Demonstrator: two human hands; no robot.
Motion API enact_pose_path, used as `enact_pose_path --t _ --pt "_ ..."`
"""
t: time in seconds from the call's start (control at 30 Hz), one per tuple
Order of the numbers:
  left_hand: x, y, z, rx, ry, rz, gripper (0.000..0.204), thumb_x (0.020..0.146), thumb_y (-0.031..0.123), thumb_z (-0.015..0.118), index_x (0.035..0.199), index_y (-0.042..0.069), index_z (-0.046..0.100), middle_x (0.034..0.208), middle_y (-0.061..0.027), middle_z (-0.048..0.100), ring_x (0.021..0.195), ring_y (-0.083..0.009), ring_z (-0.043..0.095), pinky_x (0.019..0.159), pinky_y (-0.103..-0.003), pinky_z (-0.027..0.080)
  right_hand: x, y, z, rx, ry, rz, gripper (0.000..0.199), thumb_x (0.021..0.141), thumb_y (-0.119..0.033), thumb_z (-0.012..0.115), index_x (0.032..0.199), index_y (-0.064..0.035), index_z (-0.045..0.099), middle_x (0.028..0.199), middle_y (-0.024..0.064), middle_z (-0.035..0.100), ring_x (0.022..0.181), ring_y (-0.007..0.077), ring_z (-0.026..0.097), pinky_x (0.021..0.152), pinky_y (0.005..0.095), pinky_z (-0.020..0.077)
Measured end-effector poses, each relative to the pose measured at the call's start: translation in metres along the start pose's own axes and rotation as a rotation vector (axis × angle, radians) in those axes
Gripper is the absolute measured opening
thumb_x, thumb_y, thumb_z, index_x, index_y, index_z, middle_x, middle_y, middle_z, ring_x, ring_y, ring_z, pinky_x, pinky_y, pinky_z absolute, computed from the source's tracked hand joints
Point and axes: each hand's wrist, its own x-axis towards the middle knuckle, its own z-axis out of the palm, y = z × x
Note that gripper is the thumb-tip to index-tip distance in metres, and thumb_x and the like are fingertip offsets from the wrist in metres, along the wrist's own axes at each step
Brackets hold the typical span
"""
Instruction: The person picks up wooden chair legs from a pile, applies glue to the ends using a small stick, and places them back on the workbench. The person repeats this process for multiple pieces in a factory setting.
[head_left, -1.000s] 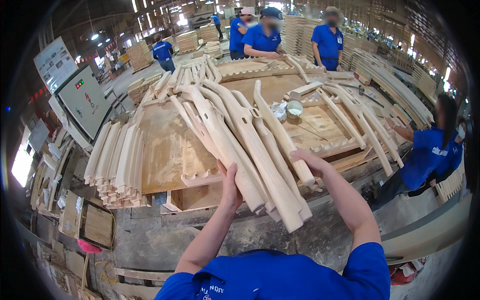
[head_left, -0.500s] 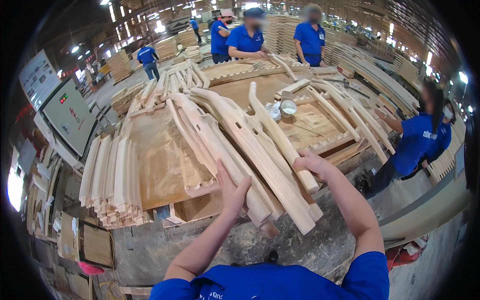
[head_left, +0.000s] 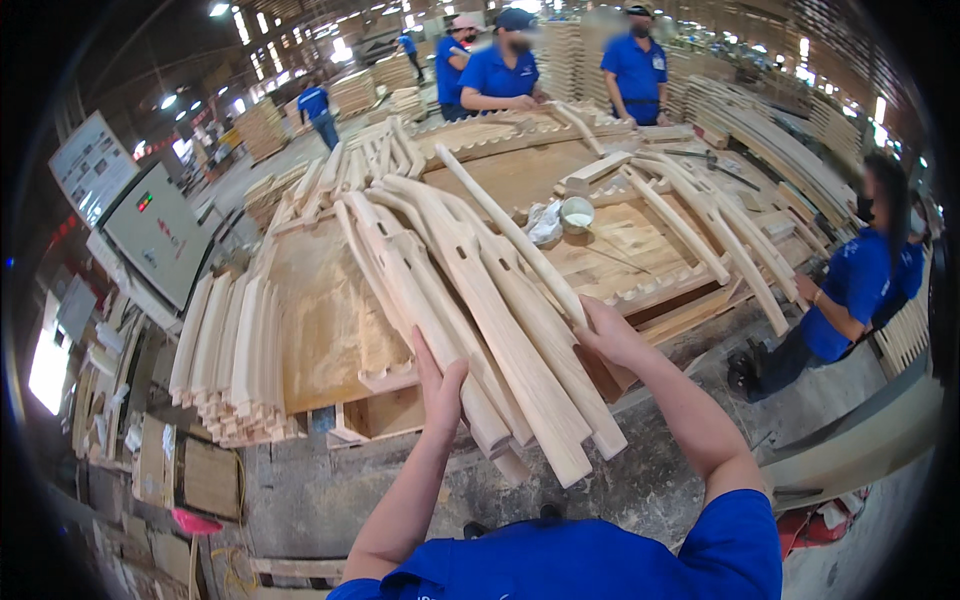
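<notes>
My left hand, fingers unclenched, braces the left side of the mortised wooden posts on the near counter; my right hand grasps the wooden pole, near end. Posts already bunched, near ends not level.

- Bare bench leaves my left fingers room between the long parts and the left edge's stacked strips.
- Those parts overhang the front edge, blocking my way rightward.
- Toward the right edge, a cup and white rag obstruct me.
</notes>
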Motion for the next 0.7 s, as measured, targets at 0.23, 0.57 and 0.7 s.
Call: enact_pose_path --t 0.23,0.57,0.7 --pt "-0.010 0.022 0.006 0.467 -0.103 0.037 0.094 0.077 0.034 0.058 0.144 -0.002 0.003 0.148 -0.0301 0.002 0.139 -0.0387 0.001 0.112 -0.045 0.008 0.016 -0.001 -0.006 -0.096 -0.180 0.022 0.044 0.092 -0.029 0.049 0.121 0.0037 0.051 0.131 0.0210 0.047 0.123 0.0330 0.043 0.103 0.0346 0.0326" --pt "-0.122 0.031 -0.036 -0.131 -0.305 -0.054 0.094 0.080 0.037 0.061 0.144 -0.002 0.006 0.145 -0.0274 0.021 0.135 -0.0375 0.021 0.110 -0.041 0.021 0.053 -0.206 -0.007 -0.256 -0.460 -0.492 0.042 0.092 -0.022 0.051 0.129 -0.0031 0.047 0.137 0.0151 0.042 0.128 0.0267 0.038 0.106 0.0360 0.0287" --pt "-0.225 0.011 -0.086 0.422 -0.326 -0.038 0.090 0.076 0.037 0.065 0.145 0.006 0.016 0.142 -0.0248 0.029 0.128 -0.0372 0.034 0.105 -0.044 0.031 0.046 -0.268 0.045 -0.751 -0.532 -0.807 0.047 0.088 -0.023 0.053 0.131 -0.0049 0.046 0.139 0.0171 0.039 0.130 0.0344 0.032 0.108 0.0421 0.0234"
